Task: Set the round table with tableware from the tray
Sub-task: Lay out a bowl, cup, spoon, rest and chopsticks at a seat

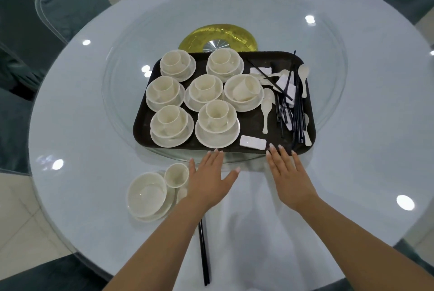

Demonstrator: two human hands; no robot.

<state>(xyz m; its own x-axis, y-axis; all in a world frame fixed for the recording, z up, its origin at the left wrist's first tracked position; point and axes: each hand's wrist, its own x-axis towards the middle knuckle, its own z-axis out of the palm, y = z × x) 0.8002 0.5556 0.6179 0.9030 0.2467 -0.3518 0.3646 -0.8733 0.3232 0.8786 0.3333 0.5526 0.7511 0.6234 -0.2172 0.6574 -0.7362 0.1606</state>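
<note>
Nearest: pair of black chopsticks (203, 253) at bottom centre, beside my one laid setting, a white bowl on its plate (146, 194).
Hands: my left hand (209, 179) and right hand (288, 178) are spread flat, holding nothing, fingertips by the dark rectangular tray (249, 123).
Tray: centre frame, seven stacked white cup-and-bowl sets (217, 122), spoons, chopsticks.
Next: I'd lift one stack from beneath, level.
Writing: none readable.

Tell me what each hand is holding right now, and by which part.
Nothing is held. The left hand and right hand are open, fingers straight, at the tray's near edge.
</note>
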